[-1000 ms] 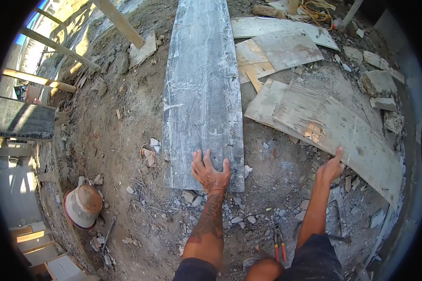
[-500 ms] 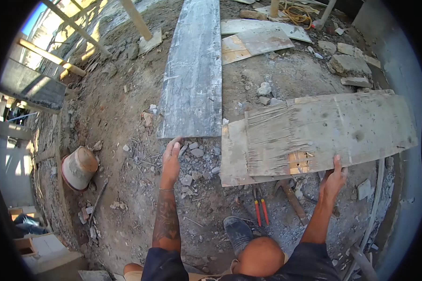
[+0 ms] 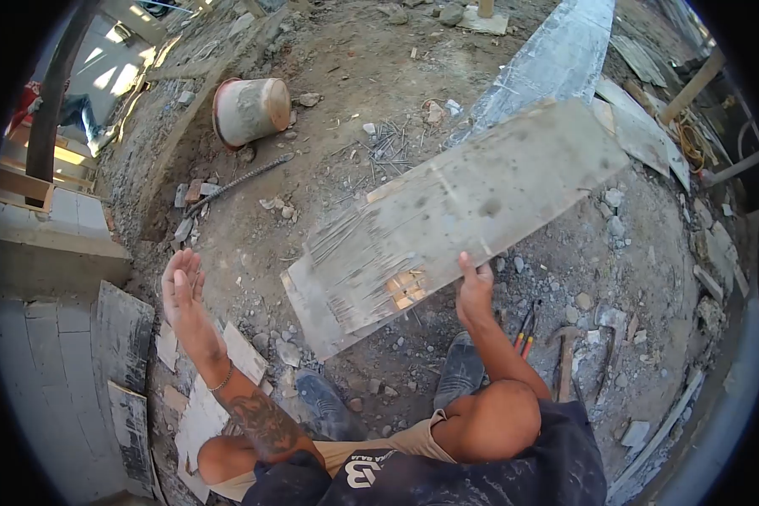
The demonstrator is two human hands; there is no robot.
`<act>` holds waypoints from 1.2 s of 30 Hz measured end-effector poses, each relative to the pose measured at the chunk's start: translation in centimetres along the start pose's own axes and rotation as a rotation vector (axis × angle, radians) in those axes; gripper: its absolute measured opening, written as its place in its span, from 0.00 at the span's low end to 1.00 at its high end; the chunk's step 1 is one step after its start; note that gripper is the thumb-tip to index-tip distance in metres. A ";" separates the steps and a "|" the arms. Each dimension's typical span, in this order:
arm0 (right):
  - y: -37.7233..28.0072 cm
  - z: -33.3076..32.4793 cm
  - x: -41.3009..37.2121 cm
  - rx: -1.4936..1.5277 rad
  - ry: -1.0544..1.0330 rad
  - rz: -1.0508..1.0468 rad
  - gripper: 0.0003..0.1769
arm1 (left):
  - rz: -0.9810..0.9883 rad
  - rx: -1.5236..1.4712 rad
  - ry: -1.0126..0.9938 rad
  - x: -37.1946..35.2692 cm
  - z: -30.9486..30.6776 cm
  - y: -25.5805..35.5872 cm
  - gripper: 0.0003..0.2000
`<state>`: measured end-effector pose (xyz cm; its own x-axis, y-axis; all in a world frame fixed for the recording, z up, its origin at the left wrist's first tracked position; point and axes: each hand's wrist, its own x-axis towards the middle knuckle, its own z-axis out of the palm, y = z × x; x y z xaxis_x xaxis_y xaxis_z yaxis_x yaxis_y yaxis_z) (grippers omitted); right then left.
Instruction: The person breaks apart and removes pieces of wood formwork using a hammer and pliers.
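In the middle of the frame, the person's right hand (image 3: 476,295) has its grip closed on the lower long edge of a worn plywood board (image 3: 497,198), thumb on the upper face, the other fingers mostly hidden below. The board slants from lower left to upper right, spreading to both sides of the grip; its splintered end and an orange-brown bare patch (image 3: 406,289) lie left of the thumb. A second sheet (image 3: 310,324) shows beneath the left end; whether the grip takes it too cannot be told. The left hand (image 3: 192,316), at left, is raised with fingers extended, holding nothing, well apart from the board. Pliers (image 3: 525,331) and a hammer (image 3: 567,363) lie on the ground right of the right forearm. The board's upper right part overlaps a long grey plank (image 3: 557,63) in view, and a bucket (image 3: 253,112) lies tipped at upper left.
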<state>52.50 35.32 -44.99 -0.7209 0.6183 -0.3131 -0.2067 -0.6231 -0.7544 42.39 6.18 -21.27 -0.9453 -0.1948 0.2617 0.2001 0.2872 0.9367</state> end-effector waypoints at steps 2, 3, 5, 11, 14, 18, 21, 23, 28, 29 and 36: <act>3.0 0.3 0.8 -0.047 -0.001 0.035 0.22 | -0.108 -0.027 -0.113 -1.4 0.3 -2.0 0.21; 4.0 0.5 1.2 -0.119 0.006 0.111 0.22 | -0.179 -0.036 -0.139 -2.0 0.5 -3.3 0.20; 4.9 -0.3 1.4 -0.216 0.016 0.204 0.22 | -0.314 0.019 -0.194 -3.5 1.4 -6.2 0.19; -1.1 -7.6 -2.3 -1.284 -0.064 -0.242 0.24 | -0.655 0.080 -0.336 -7.3 3.7 -13.8 0.19; -5.9 -13.0 -6.3 -1.386 0.254 -0.294 0.24 | -0.667 0.060 -0.371 -7.2 5.2 -14.5 0.15; -7.8 -20.0 -13.3 -1.384 0.395 -0.114 0.22 | -0.593 -0.059 -0.439 -5.3 7.0 -14.1 0.13; -5.3 -23.9 -16.4 -1.494 0.373 -0.117 0.21 | -0.494 -0.030 -0.474 -4.9 7.6 -14.3 0.12; -5.0 -21.5 -16.5 -1.554 0.356 -0.062 0.20 | -0.455 0.004 -0.393 -5.6 8.7 -14.6 0.13; -3.6 -17.0 -14.8 -1.691 0.311 -0.249 0.16 | -0.503 0.000 -0.500 -7.9 11.0 -14.2 0.13; -3.7 -16.1 -14.7 -1.727 0.282 -0.293 0.15 | -0.531 0.009 -0.558 -8.7 11.5 -13.8 0.14; -1.6 -17.2 -13.7 -1.648 0.183 -0.203 0.13 | -1.444 -0.954 -0.507 -17.2 18.8 -12.1 0.33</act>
<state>74.08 36.01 -49.41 -0.6652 0.7385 -0.1101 0.6753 0.5323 -0.5105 51.38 23.69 -41.44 -0.4313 0.5520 -0.7136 -0.8751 -0.4483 0.1822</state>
